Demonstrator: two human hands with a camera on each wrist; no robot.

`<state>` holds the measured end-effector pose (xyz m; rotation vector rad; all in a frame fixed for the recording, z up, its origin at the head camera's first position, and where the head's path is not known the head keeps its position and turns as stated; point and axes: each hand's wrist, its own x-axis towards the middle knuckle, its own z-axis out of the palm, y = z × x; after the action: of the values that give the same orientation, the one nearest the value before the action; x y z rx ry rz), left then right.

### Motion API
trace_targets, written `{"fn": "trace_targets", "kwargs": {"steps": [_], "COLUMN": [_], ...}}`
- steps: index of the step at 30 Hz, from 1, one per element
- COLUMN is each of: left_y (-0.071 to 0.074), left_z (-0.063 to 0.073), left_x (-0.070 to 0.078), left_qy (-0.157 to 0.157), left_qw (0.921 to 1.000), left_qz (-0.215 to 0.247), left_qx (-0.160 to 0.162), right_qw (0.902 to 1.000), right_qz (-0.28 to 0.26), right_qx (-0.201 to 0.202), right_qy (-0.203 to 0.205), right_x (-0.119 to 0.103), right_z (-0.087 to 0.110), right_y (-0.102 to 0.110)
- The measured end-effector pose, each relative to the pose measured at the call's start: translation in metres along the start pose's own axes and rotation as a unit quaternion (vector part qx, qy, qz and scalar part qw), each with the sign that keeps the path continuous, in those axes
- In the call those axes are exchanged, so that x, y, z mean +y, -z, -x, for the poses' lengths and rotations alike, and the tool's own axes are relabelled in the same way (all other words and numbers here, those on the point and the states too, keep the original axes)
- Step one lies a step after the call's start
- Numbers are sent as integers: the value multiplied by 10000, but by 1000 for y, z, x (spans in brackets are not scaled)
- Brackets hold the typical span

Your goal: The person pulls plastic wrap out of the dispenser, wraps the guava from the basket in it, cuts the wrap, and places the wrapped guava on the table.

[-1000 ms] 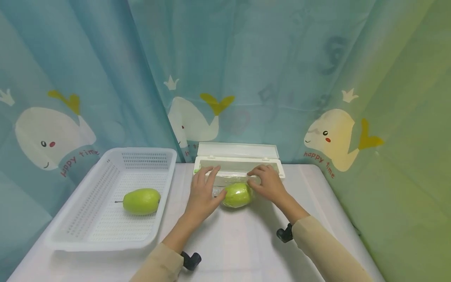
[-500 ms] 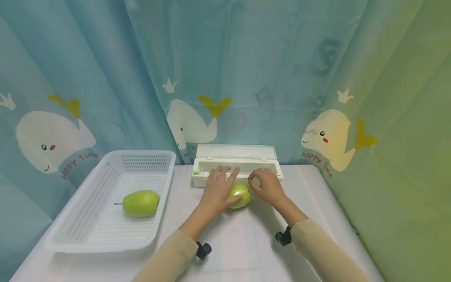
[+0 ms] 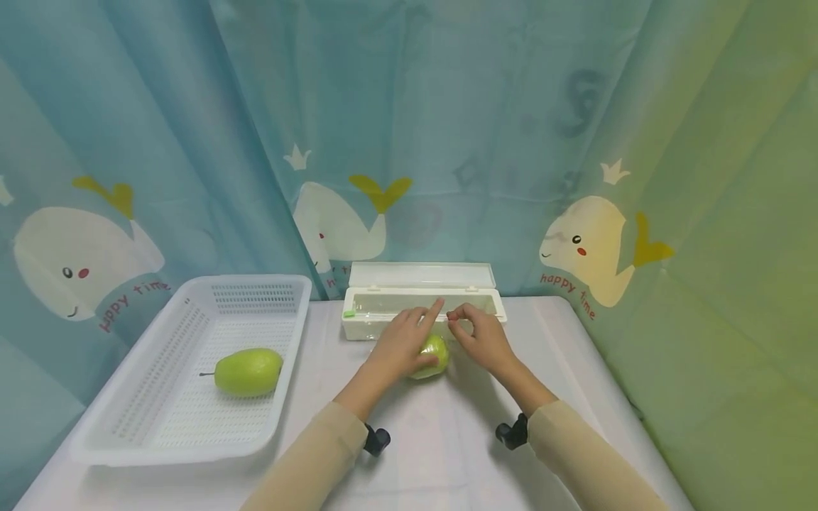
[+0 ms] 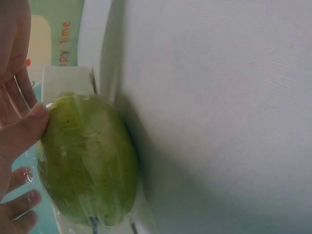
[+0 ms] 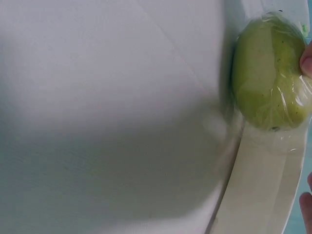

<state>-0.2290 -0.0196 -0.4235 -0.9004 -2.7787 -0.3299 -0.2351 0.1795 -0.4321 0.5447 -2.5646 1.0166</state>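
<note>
A green pear in clear cling film lies on the table against the front of a long white film box, whose lid stands raised. My left hand is over the pear's left part. Its thumb touches the top of the wrapped fruit, while the other fingers stretch out loosely towards the box. Just right of the pear, my right hand brings thumb and index fingertips together at the film's edge. In the right wrist view, my right fingers are mostly cut off by the frame.
To the left stands a white perforated basket with a second, bare green pear inside, its stem pointing left. A curtain with whale prints hangs behind the table and along its sides.
My left hand has moved right, from beside the pear to over it. My right fingertips have come together in a pinch. The head view has shifted slightly.
</note>
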Motion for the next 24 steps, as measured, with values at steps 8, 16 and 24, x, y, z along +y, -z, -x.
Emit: {"fn": "trace_targets", "kwargs": {"steps": [8, 16, 24], "left_y": [4, 1, -3], "left_z": [1, 3, 7], "left_x": [-1, -5, -4], "left_qy": [85, 26, 229], "left_qw": [9996, 9995, 9991], "left_qz": [121, 125, 309], "left_qx": [-238, -276, -164], "right_qw": [9966, 9968, 9969], "right_qz": [-814, -774, -755], "right_qx": [6, -162, 219], "right_qy": [152, 73, -73], "right_x": [-6, -6, -6], "right_z": [8, 13, 21], "right_y": [0, -2, -5]}}
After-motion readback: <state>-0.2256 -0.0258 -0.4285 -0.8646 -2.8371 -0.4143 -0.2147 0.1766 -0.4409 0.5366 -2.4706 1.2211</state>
